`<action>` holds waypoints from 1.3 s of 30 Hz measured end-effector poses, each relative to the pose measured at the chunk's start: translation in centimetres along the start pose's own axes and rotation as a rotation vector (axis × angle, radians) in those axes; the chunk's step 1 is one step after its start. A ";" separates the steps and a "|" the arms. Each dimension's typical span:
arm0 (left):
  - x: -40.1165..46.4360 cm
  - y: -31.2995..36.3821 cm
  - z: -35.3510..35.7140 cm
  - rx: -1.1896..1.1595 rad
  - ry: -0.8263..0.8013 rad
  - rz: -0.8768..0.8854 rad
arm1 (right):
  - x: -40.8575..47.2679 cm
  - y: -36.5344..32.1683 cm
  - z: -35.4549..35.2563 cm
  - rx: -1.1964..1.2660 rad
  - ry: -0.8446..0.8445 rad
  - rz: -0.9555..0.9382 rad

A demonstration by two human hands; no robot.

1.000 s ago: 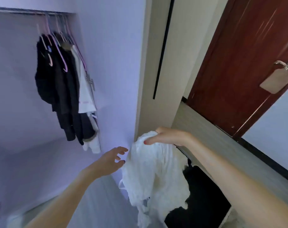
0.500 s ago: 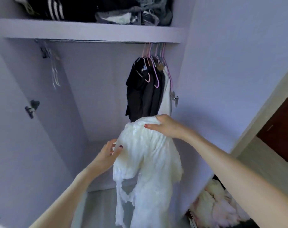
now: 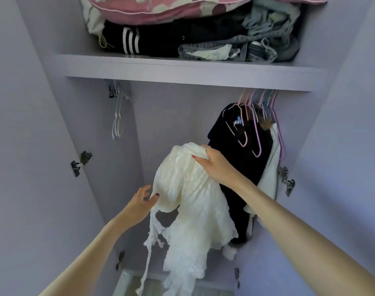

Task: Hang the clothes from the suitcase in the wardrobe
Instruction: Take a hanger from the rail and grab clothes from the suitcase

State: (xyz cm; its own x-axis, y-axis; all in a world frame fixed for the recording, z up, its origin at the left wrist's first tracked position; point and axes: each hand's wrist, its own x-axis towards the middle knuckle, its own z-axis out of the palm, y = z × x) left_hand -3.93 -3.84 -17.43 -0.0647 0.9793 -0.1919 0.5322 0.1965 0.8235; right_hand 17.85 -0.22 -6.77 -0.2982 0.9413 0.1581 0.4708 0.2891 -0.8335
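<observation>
A crumpled white lace garment (image 3: 191, 201) hangs in front of the open lilac wardrobe. My right hand (image 3: 214, 165) grips its top edge and holds it up. Lower left, my left hand (image 3: 140, 202) pinches the garment's left side with thumb and fingers. Empty white hangers (image 3: 117, 118) dangle at the left end of the rail. Dark clothes (image 3: 244, 167) on pink and purple hangers (image 3: 251, 124) hang at the right end, just behind my right hand. The suitcase is out of view.
A shelf (image 3: 182, 71) above the rail is stuffed with folded clothes and a pink pillow (image 3: 161, 9). Metal door hinges (image 3: 80, 162) stick out on the left wall, and more hinges (image 3: 286, 181) on the right. The rail's middle stretch carries nothing.
The view has swung from the door and suitcase up into the wardrobe. Both hands rose with the white garment, and the left hand went from reaching to pinching its side.
</observation>
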 end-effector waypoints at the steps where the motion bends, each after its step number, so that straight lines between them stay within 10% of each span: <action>1: 0.9 0.2 -0.2 -0.014 0.017 -0.013 | 1.2 0.3 0.0 0.007 -0.014 -0.001; 15: 9.2 -0.6 -3.8 -0.477 -0.207 -0.129 | 12.0 1.8 2.7 0.162 -0.071 0.017; 23: 15.3 -0.5 -8.5 -0.699 -0.042 -0.038 | 16.8 3.9 4.3 0.299 0.042 0.168; 30: 18.2 3.1 -11.2 -0.474 0.174 0.172 | 17.6 7.7 5.3 0.280 0.089 0.399; 39: 20.1 6.8 -12.2 -0.057 0.060 0.446 | 18.4 9.4 5.2 0.217 -0.202 0.510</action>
State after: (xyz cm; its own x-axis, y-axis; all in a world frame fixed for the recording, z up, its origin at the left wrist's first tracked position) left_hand -11.86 17.76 -9.16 0.1106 0.9696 0.2185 0.4717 -0.2447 0.8471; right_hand 12.52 18.92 -14.47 -0.2412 0.8942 -0.3772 0.4216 -0.2535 -0.8706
